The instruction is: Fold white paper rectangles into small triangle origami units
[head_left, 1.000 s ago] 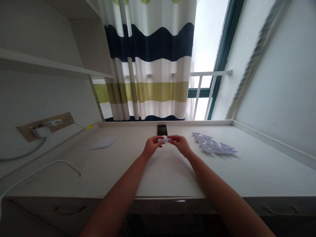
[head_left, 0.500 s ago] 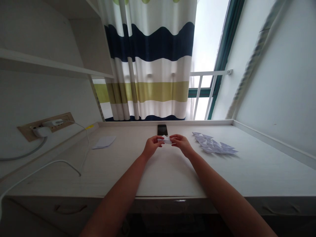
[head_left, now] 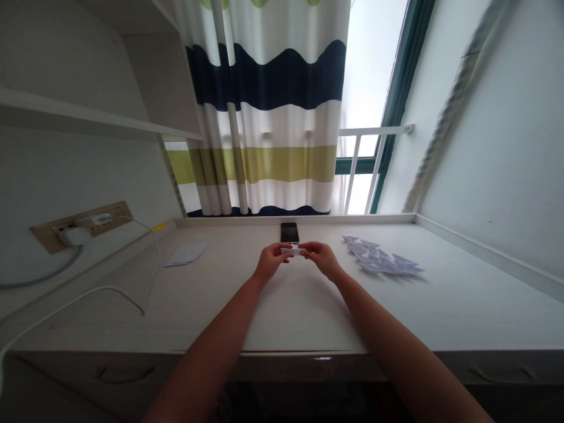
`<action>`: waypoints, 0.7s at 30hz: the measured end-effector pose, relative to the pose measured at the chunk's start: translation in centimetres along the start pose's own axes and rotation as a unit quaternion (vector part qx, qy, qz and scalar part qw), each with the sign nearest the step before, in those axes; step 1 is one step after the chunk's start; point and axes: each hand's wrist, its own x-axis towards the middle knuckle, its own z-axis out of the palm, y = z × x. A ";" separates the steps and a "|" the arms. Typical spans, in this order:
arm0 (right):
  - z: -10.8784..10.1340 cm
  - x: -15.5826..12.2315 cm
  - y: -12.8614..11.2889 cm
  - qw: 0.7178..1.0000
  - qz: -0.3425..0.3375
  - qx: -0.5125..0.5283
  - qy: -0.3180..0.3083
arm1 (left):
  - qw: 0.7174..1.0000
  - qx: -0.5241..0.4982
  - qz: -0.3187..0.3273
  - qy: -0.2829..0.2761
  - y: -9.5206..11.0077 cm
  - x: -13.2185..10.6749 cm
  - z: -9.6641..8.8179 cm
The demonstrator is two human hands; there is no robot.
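White paper strip [head_left: 293,251] pinched between your left hand [head_left: 269,262] and right hand [head_left: 324,260], head view, thumbs and fingers of each hand closed on its ends, held up over the white wood-grain desk [head_left: 299,317], just in front of a black smartphone [head_left: 289,232] lying flat. Folded paper triangles [head_left: 381,257] lie in a loose pile right of your hands; a white paper sheet [head_left: 185,254] lies to the left, near a white cable [head_left: 88,299] running from a wall socket panel [head_left: 83,228]. Striped curtain [head_left: 264,117] hangs behind.

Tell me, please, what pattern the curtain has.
The curtain has navy, white and olive bands, best seen in the head view.
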 end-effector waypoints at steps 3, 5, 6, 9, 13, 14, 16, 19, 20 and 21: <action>-0.1 0.1 0.1 0.999 -0.015 -0.043 0.021 | 1.000 0.000 -0.003 0.000 -0.2 0.1 0.0; -0.2 0.0 0.1 0.997 -0.031 -0.064 0.030 | 1.000 0.009 -0.010 0.003 -0.3 0.2 -0.1; -0.3 0.0 0.0 0.996 -0.039 -0.071 0.033 | 1.000 0.017 -0.013 0.005 -0.4 0.3 -0.2; -0.3 0.0 -0.2 0.995 -0.054 -0.080 0.038 | 0.998 0.053 -0.004 0.018 -0.6 0.4 -0.3; -0.2 0.0 -0.1 0.994 -0.063 -0.075 0.041 | 0.996 0.079 0.021 0.041 -0.4 0.4 -0.2; -0.2 0.0 -0.1 0.994 -0.065 -0.071 0.042 | 0.996 0.074 0.014 0.038 -0.3 0.4 -0.2; -0.1 0.1 0.1 0.995 -0.062 -0.062 0.038 | 0.998 0.057 -0.012 0.020 -0.1 0.2 0.0; 0.1 0.1 0.2 0.997 -0.048 -0.050 0.019 | 0.998 0.040 -0.043 -0.015 0.0 0.0 0.1; 0.2 0.1 0.3 0.998 -0.044 -0.045 0.012 | 0.998 0.038 -0.047 -0.023 -0.1 0.0 0.2; 0.2 0.1 0.3 0.998 -0.042 -0.041 0.007 | 0.998 0.037 -0.048 -0.028 -0.2 0.0 0.2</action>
